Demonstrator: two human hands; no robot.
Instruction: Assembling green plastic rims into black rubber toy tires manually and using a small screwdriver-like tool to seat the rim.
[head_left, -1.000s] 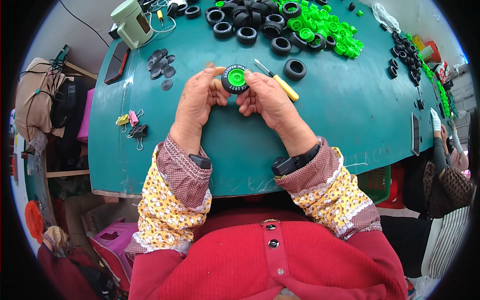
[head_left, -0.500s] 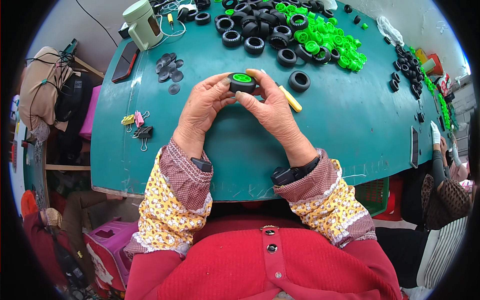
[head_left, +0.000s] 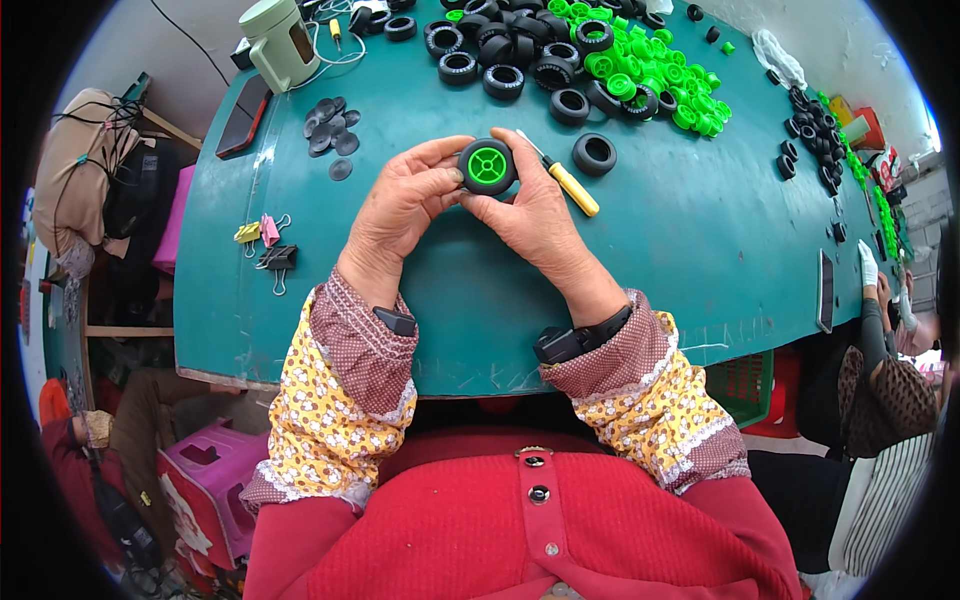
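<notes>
A toy wheel [head_left: 487, 166], a black tyre around a green spoked hub, is held up over the table between both my hands. My left hand [head_left: 408, 197] grips its left side with thumb and fingers. On the other side, my right hand [head_left: 535, 212] has its fingers and thumb closed on the tyre's rim. Just right of my right hand lies a screwdriver [head_left: 572, 190] with a yellow handle, its shaft partly behind my fingers. A loose black tyre [head_left: 595, 154] rests beyond it.
Piled black tyres [head_left: 503, 82] and green hubs [head_left: 650, 65] cover the far table. Black discs [head_left: 330, 125], binder clips [head_left: 278, 257], a phone [head_left: 244, 122] and a lidded mug [head_left: 281, 50] sit at left. Another phone [head_left: 825, 290] lies near a co-worker's gloved hand [head_left: 868, 265] at right.
The wheel has been tilted in my hands, so its green spoked face now shows nearly full on. Both hands still hold it. The view has shifted slightly.
</notes>
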